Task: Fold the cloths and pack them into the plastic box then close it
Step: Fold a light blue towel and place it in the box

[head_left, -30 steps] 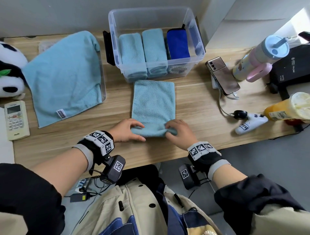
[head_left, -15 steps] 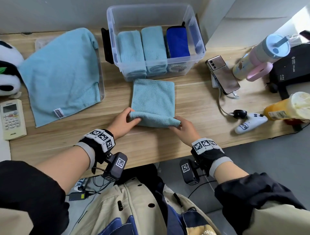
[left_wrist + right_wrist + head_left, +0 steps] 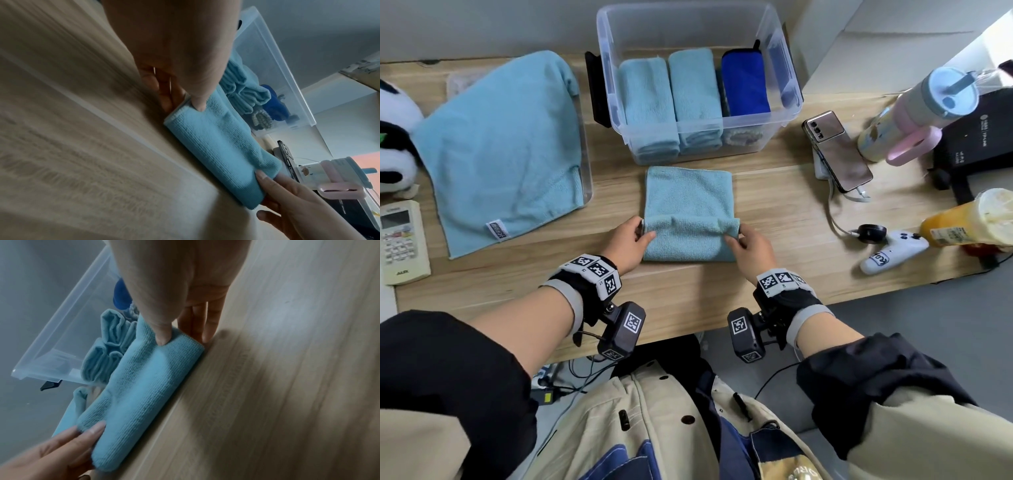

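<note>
A light blue cloth (image 3: 688, 192) lies on the wooden table just in front of the clear plastic box (image 3: 789, 85). Its near part is folded over towards the box. My left hand (image 3: 642, 231) pinches the left corner of the folded flap (image 3: 207, 142), thumb on top. My right hand (image 3: 736, 234) pinches the right corner (image 3: 144, 373) the same way. Inside the box stand two folded light blue cloths (image 3: 671, 99) and a dark blue one (image 3: 744, 85). A larger light blue cloth (image 3: 500, 147) lies spread at the left, over a clear lid (image 3: 587, 164).
A phone (image 3: 837, 156) lies right of the box, with a tumbler (image 3: 914, 113), a drink bottle (image 3: 969, 222), a white controller (image 3: 893, 251) and a black device (image 3: 976, 137) further right. A remote (image 3: 402, 238) and a panda toy (image 3: 395, 137) sit at the left edge.
Both hands lifted the cloth's near edge and carried it away from me, towards the box. The fold now covers about the near third of the cloth.
</note>
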